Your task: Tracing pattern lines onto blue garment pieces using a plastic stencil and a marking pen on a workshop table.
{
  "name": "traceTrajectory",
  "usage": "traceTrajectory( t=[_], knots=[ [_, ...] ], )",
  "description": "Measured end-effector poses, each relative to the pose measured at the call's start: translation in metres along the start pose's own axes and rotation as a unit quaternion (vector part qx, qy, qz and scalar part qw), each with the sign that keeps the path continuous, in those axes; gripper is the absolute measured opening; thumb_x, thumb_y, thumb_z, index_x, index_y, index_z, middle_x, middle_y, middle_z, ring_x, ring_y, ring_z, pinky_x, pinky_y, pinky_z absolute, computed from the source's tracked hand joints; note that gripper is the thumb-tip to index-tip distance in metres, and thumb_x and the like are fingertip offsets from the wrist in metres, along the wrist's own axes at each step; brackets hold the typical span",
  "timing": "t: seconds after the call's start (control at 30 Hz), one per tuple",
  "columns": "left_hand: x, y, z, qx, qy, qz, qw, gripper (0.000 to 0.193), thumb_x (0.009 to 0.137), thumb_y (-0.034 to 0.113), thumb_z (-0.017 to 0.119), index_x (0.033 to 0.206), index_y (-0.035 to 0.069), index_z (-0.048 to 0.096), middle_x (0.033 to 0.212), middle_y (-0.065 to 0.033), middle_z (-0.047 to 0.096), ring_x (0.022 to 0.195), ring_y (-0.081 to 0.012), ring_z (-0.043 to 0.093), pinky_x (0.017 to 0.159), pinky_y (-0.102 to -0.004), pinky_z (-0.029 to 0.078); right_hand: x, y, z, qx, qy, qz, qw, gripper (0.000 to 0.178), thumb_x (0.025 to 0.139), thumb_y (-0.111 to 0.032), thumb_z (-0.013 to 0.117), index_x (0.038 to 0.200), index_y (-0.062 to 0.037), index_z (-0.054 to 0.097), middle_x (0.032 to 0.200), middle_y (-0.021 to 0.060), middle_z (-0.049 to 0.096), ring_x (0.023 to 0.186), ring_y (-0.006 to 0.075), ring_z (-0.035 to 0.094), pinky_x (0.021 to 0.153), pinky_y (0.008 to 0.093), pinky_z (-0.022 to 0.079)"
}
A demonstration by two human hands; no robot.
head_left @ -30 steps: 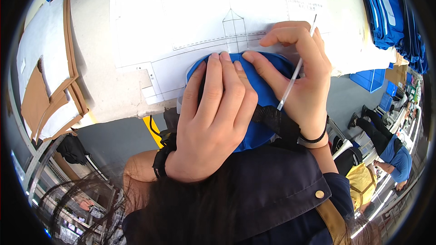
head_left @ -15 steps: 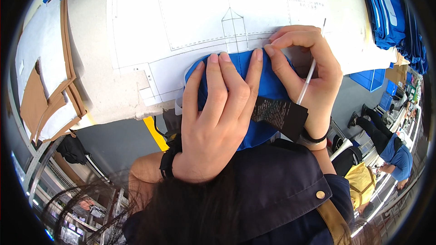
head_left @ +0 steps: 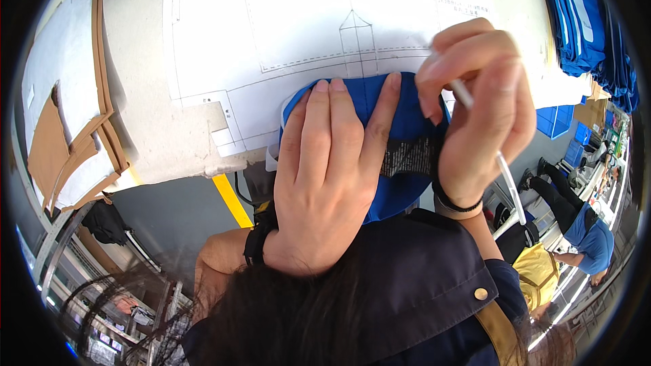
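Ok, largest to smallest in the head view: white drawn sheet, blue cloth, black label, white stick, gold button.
1. White drawn sheet
2. Blue cloth, partly under the left hand
3. Black label and white stick, unranked: both partly hidden
4. Gold button

Lettered items: one black label, one white pattern sheet; wording too small to read.
Black label (head_left: pixel 405 156), on the blue fabric piece (head_left: pixel 400 196): several rows of fine pale print, partly in shadow. White pattern sheet (head_left: pixel 298 27), on the pale surface (head_left: pixel 139 95): two short rows of small dark characters (head_left: pixel 464 8) toward its upper right; further tiny marks (head_left: pixel 207 100) beside the notch at its lower left.
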State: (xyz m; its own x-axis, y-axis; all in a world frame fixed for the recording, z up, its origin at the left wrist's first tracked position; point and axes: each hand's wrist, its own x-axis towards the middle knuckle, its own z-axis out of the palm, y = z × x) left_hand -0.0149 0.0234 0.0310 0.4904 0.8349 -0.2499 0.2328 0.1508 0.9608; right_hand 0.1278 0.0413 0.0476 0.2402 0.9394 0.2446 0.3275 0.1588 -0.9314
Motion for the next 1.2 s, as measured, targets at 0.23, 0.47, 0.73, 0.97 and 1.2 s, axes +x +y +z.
traceTrajectory(
  t=[0.23,0.47,0.73,0.97,1.2],
  knots=[
    [-0.001,0.001,-0.001,-0.005,0.002,-0.004,1.000,0.004,0.090,0.001,0.059,0.090,0.000,0.055,0.075,-0.0042,0.056,0.069,-0.0091,0.049,0.063,-0.0226,0.038,0.007,-0.005,0.024,0.018,0.088,0.146,0.985,0.046,0.099,-0.027,0.056,0.060,-0.0019,0.056,0.055,0.0019,0.056,0.043,0.0054,0.044,0.043,0.0196,0.030],
    [0.002,-0.002,-0.001,-0.015,0.001,-0.014,1.000,0.004,0.089,0.001,0.059,0.089,0.000,0.055,0.075,-0.0043,0.057,0.070,-0.0093,0.049,0.063,-0.0227,0.039,0.005,0.002,0.023,-0.063,0.032,0.093,0.993,0.033,0.089,-0.007,0.067,0.058,-0.0035,0.056,0.054,0.0002,0.057,0.045,0.0023,0.046,0.044,0.0171,0.032],
    [0.004,-0.006,0.003,-0.024,0.002,-0.025,0.999,0.005,0.089,0.000,0.059,0.089,0.000,0.054,0.076,-0.0045,0.057,0.071,-0.0097,0.050,0.064,-0.0228,0.039,0.005,0.004,0.024,-0.105,0.016,0.077,0.991,0.032,0.088,-0.004,0.066,0.058,-0.0025,0.055,0.054,0.0026,0.058,0.046,0.0034,0.048,0.045,0.0176,0.034],
    [0.004,-0.008,0.004,-0.026,0.000,-0.029,0.999,0.006,0.088,0.000,0.060,0.088,0.000,0.054,0.076,-0.0046,0.057,0.072,-0.0100,0.050,0.065,-0.0229,0.039,0.004,0.006,0.025,-0.125,0.019,0.066,0.990,0.030,0.087,-0.003,0.066,0.059,-0.0016,0.056,0.055,0.0022,0.058,0.048,0.0036,0.050,0.046,0.0173,0.036],
    [0.005,-0.008,0.004,-0.028,-0.004,-0.029,0.999,0.006,0.088,-0.001,0.060,0.088,0.000,0.054,0.077,-0.0048,0.057,0.072,-0.0103,0.051,0.065,-0.0230,0.040,0.005,0.006,0.025,-0.143,0.011,0.056,0.988,0.029,0.087,-0.004,0.066,0.059,-0.0009,0.057,0.055,0.0018,0.059,0.048,0.0032,0.050,0.046,0.0171,0.036]
  ],
)
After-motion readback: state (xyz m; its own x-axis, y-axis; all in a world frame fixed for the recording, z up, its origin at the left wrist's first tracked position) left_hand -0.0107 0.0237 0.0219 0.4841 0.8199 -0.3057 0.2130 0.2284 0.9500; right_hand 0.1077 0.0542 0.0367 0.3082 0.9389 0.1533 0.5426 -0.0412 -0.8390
